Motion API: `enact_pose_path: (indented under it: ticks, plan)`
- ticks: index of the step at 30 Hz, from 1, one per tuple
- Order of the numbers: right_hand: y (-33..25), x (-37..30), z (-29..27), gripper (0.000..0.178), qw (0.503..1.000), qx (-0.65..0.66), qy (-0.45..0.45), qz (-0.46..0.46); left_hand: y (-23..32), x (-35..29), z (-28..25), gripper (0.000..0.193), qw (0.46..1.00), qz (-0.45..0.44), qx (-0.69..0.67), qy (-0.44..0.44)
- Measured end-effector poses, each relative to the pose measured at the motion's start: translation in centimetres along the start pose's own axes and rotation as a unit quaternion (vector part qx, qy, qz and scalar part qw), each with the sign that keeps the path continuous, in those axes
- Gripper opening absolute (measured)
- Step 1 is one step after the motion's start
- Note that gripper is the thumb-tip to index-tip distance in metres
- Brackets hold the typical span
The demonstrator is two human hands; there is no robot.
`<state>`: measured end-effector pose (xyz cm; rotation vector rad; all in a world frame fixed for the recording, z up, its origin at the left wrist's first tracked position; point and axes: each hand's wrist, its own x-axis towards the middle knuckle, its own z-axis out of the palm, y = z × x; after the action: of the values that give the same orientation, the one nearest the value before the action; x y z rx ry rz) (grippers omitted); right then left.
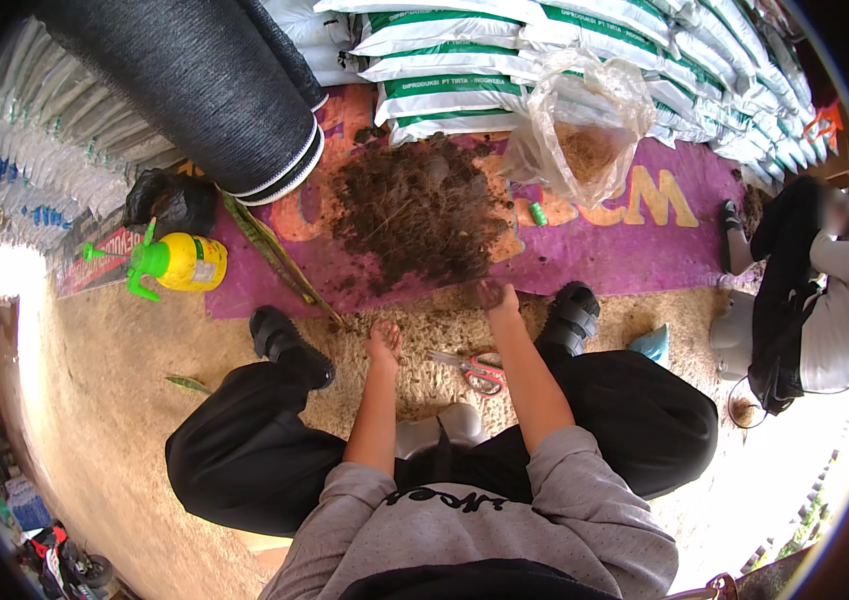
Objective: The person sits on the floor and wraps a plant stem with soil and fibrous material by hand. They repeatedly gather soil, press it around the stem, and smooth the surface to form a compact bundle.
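Observation:
A heap of dark soil with thin roots (424,205) lies spread on a purple printed sheet (584,268). My right hand (495,294) is at the near right edge of the heap, fingers stretched toward it and dark with soil. Nearer to me and to the left, my left hand (384,341) hovers over the ground, soil-stained, fingers apart with nothing in them. Between my forearms, a pair of scissors with red handles (484,374) rests on the ground. A long green leaf (279,255) lies slantwise to the left of the heap.
A yellow spray bottle with a green head (192,262) stands left, beside a black bag (170,202). A black mesh roll (204,90) overhangs the upper left. Behind the soil are a clear plastic bag of brown fibre (584,125) and stacked white-green sacks (454,90). Another person (814,290) sits right.

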<state>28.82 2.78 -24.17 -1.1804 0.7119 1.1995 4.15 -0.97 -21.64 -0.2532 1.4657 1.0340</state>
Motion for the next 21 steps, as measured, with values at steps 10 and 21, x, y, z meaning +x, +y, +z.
enact_pose_path:
  ticks: [10, 21]
  plan:
    - [-1.2, -0.4, 3.4, 0.022, 0.999, 0.041, 0.021, -0.002, 0.1, -1.5, 0.6, 0.041, 0.998, 0.020, 0.032, 0.051]
    - [2.0, -0.3, -6.4, 0.030, 0.952, -0.281, 0.057, -0.106, -1.0, 1.4, -0.3, 0.041, 0.998, -0.004, 0.060, 0.029]
